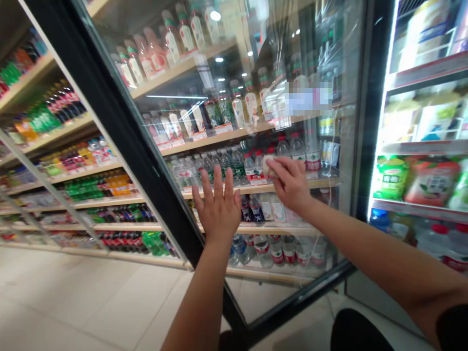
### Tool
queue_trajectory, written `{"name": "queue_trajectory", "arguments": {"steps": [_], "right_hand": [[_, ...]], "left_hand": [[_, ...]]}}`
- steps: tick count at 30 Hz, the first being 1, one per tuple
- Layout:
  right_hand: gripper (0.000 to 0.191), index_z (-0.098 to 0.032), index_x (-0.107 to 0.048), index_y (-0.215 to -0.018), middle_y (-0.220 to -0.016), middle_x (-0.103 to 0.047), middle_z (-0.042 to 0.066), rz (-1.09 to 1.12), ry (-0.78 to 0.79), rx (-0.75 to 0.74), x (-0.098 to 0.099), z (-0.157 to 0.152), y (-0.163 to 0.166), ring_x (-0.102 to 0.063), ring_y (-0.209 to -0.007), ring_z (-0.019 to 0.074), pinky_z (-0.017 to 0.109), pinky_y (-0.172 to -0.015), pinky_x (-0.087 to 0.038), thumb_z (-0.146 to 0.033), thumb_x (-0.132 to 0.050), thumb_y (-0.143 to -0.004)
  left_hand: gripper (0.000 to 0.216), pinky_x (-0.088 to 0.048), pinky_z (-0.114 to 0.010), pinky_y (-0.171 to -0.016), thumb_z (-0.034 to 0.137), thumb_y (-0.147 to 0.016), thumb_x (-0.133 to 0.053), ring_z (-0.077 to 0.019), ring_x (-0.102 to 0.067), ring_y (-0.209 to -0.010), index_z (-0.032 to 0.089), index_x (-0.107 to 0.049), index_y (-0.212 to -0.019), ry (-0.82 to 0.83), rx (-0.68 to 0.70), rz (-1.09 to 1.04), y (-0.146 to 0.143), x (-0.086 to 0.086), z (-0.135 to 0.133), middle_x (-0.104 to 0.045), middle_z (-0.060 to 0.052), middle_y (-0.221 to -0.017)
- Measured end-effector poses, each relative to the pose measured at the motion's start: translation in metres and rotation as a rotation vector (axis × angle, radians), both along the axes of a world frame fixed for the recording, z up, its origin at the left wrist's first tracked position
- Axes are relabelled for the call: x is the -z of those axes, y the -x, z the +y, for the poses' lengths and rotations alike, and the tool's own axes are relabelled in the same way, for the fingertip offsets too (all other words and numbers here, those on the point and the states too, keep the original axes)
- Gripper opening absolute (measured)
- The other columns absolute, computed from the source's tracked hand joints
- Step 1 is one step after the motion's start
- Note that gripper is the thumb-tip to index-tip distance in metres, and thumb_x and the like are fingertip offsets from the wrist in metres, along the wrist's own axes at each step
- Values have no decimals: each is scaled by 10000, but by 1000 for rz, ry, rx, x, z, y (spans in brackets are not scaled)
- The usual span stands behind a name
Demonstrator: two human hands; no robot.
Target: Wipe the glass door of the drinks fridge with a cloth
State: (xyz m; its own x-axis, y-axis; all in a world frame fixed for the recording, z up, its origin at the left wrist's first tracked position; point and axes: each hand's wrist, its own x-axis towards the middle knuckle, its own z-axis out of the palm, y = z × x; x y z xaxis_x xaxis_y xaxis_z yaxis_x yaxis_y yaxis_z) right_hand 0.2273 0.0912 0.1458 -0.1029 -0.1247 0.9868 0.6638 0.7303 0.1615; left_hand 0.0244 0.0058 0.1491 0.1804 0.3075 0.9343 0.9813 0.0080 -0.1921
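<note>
My left hand (220,210) lies flat against the glass door (272,298), its fingers spread and holding nothing. To the right, my right hand (292,187) pinches a small whitish wad (269,166), perhaps cloth or tissue, and presses it to the same pane. Most of the wad is covered by my fingers, so its kind is unclear. The door has a wide black frame (117,117) and stands swung out at an angle. Through the glass, rows of bottled drinks (226,158) show on shelves behind my hands.
On the right, a lit cooler (404,207) holds bottles and large jugs. Beyond the door at left, long shelves (102,201) carry soft drinks. Pale floor tiles (69,297) spread below, and my dark-clothed knee (356,334) is close to the door's lower edge.
</note>
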Motion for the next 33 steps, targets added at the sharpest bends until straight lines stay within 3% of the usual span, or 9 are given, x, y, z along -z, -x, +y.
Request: {"name": "queue_trajectory", "arguments": {"steps": [4,8,11,15,17,23,26,29,33], "right_hand": [[553,-304,-468,-1438,-1201,-664,38,-439,-198,-20,21,-2,-2,-562,-984,188,343,-842,-473,-147,-545,-914],[486,-267,-532,-1388,-1207,-654,77,-214,-34,26,6,2,-11,-563,-1014,214,378,-893,-474,-138,-523,-919],[483,-233,-537,-1383,-1210,-635,118,-30,52,29,20,-2,-5,-559,-1058,238,402,-920,-475,-127,-515,-912],[428,-228,-566,-1342,-1158,-685,79,-375,-77,-28,66,-14,8,-582,-983,193,345,-834,-481,-151,-518,-924],[363,-241,-602,-1292,-1162,-701,47,-553,-122,-41,75,-17,11,-585,-934,170,327,-780,-469,-188,-510,-945],[350,-194,-627,-1266,-1152,-706,83,-375,18,-41,76,-26,22,-570,-982,195,348,-867,-470,-167,-555,-924],[325,-205,-632,-1259,-1187,-695,62,-496,-24,-70,92,-31,30,-573,-957,176,330,-801,-463,-202,-548,-945],[319,-232,-627,-1262,-1214,-687,28,-629,-102,-74,85,-29,30,-576,-931,160,315,-726,-446,-217,-535,-957],[381,-203,-609,-1297,-1204,-680,79,-320,13,-41,46,-24,25,-574,-993,197,349,-851,-485,-143,-540,-927]], "left_hand": [[679,-89,-606,-1220,309,-957,-501,-291,-71,-1514,288,-174,-1552,-11,3,1,1,1,1,-239,-75,-1609],[678,-84,-596,-1224,307,-958,-501,-284,-62,-1514,291,-172,-1550,-31,-3,11,1,1,2,-233,-65,-1611],[678,-78,-595,-1226,308,-958,-501,-282,-55,-1515,294,-170,-1550,-28,-2,6,1,1,2,-230,-59,-1612],[675,-76,-592,-1227,312,-961,-496,-280,-51,-1515,288,-169,-1551,-23,3,7,1,1,1,-234,-61,-1611],[673,-76,-589,-1228,311,-962,-493,-278,-52,-1515,287,-168,-1551,-23,2,6,1,1,1,-234,-60,-1611],[667,-77,-589,-1226,316,-965,-492,-274,-44,-1516,294,-173,-1550,-22,-6,7,0,1,1,-234,-63,-1611],[662,-81,-586,-1225,315,-968,-486,-272,-45,-1515,294,-171,-1550,-27,-6,10,0,1,1,-240,-61,-1610],[667,-78,-586,-1225,314,-966,-489,-273,-50,-1516,294,-168,-1551,-19,-4,8,1,1,1,-237,-65,-1610],[665,-59,-583,-1228,317,-966,-488,-269,-45,-1517,305,-169,-1550,-13,17,-7,1,1,1,-222,-54,-1617]]}}
